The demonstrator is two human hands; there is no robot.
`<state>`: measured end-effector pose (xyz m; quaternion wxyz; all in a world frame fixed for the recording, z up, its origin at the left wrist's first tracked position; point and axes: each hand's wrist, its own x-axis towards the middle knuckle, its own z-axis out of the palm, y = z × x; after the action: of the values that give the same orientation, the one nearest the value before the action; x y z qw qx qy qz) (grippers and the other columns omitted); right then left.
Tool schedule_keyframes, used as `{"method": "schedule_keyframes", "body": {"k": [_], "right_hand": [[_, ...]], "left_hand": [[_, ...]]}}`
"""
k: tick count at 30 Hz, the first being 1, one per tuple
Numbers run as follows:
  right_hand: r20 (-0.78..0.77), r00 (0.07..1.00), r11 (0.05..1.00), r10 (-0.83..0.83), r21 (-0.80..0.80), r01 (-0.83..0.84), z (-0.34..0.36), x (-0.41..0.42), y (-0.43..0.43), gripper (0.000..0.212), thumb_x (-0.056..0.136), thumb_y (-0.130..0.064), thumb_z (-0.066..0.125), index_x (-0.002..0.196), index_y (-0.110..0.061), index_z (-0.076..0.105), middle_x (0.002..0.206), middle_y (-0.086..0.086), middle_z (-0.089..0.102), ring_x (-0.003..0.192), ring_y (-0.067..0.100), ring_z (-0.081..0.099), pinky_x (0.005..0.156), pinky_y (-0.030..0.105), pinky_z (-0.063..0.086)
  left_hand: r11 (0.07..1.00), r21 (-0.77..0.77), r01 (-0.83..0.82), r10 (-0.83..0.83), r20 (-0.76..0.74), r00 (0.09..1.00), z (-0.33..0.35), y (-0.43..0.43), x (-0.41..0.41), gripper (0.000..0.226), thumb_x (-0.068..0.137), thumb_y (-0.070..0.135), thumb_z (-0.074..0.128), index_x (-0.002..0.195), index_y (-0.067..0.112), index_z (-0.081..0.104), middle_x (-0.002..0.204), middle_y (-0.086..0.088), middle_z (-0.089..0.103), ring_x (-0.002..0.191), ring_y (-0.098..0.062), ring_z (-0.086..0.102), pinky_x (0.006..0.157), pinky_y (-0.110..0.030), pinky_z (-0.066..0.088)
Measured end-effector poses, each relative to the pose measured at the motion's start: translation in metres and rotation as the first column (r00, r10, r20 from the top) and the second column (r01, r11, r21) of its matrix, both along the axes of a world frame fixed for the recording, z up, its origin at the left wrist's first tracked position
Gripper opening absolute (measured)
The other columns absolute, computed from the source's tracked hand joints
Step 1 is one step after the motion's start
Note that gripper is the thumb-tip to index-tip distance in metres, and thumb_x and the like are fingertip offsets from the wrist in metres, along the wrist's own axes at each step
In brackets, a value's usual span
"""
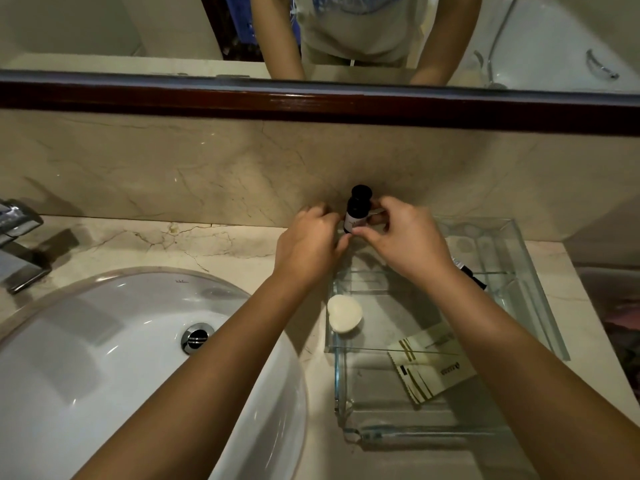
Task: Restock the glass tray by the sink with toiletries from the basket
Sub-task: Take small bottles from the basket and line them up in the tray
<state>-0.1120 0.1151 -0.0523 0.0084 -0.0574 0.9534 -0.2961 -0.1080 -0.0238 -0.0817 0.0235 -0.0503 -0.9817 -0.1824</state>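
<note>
Marble countertop (225,244): bottle (356,214) upright in right hand (405,244)

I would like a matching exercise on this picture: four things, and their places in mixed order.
1 dark bottle
2 white soap
3 paper packets
4 faucet

A the view's left edge, beside the sink
B near part of the glass tray
C held by left hand and right hand, near the wall
D against the tray's left wall

Pairs: 1-C, 2-D, 3-B, 4-A
</note>
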Motion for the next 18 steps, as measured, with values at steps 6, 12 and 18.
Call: {"method": "schedule_keyframes", "body": {"k": [6, 12, 18], "right_hand": [[-0.037, 0.984, 0.983, -0.174, 0.052, 0.176, 0.017, 0.017, 0.049, 0.030, 0.090, -0.022, 0.059, 0.120, -0.017, 0.061, 0.114, 0.004, 0.067, 0.101, 0.023, 0.062, 0.085, 0.032, 0.049], [0.149, 0.970, 0.970, -0.190, 0.185, 0.161, 0.020, 0.031, 0.095, 0.035, 0.088, -0.031, 0.060, 0.122, -0.019, 0.060, 0.115, 0.005, 0.065, 0.093, 0.021, 0.057, 0.074, 0.026, 0.038], [0.297, 0.950, 0.961, -0.096, 0.278, 0.010, 0.013, 0.045, 0.090, 0.041, 0.083, -0.036, 0.066, 0.117, -0.019, 0.053, 0.111, 0.007, 0.060, 0.097, 0.023, 0.057, 0.083, 0.035, 0.048]], "left_hand": [[0.992, 0.096, -0.085, 0.090, -0.050, 0.995, 0.007, -0.007, 0.020, 0.035, 0.092, 0.032, 0.053, 0.124, 0.018, 0.055, 0.116, 0.002, 0.053, 0.112, -0.015, 0.044, 0.070, -0.031, 0.045], [0.988, 0.141, 0.066, -0.049, -0.122, 0.991, 0.025, 0.010, 0.040, 0.026, 0.090, 0.027, 0.057, 0.115, 0.019, 0.061, 0.111, 0.003, 0.055, 0.104, -0.017, 0.049, 0.071, -0.035, 0.049], [0.957, 0.038, 0.287, -0.287, -0.003, 0.958, 0.032, 0.046, 0.046, 0.044, 0.094, 0.027, 0.049, 0.137, 0.025, 0.041, 0.130, 0.006, 0.044, 0.117, -0.014, 0.044, 0.082, -0.030, 0.046]]}}
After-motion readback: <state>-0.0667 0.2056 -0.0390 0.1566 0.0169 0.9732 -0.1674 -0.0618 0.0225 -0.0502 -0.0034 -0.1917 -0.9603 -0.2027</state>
